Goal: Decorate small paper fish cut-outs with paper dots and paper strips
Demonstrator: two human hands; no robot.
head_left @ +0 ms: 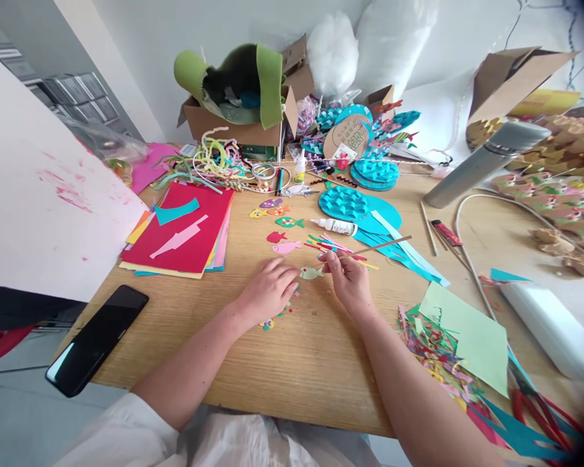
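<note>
near the middle of the wooden worktop, a pale green paper fish with a red dot lies flat between my hands. my left hand is palm down with its fingers loosely curved, the fingertips right by the fish's left end; whether they touch it i cannot tell. my right hand, just right of the tail, pinches a thin brown stick between thumb and fingers, its long end slanting to the far right. small coloured paper dots are scattered on the near side of my left hand. just beyond the fish lie a pink paper fish and narrow multicoloured paper strips, and farther off a white plastic glue bottle on its side.
</note>
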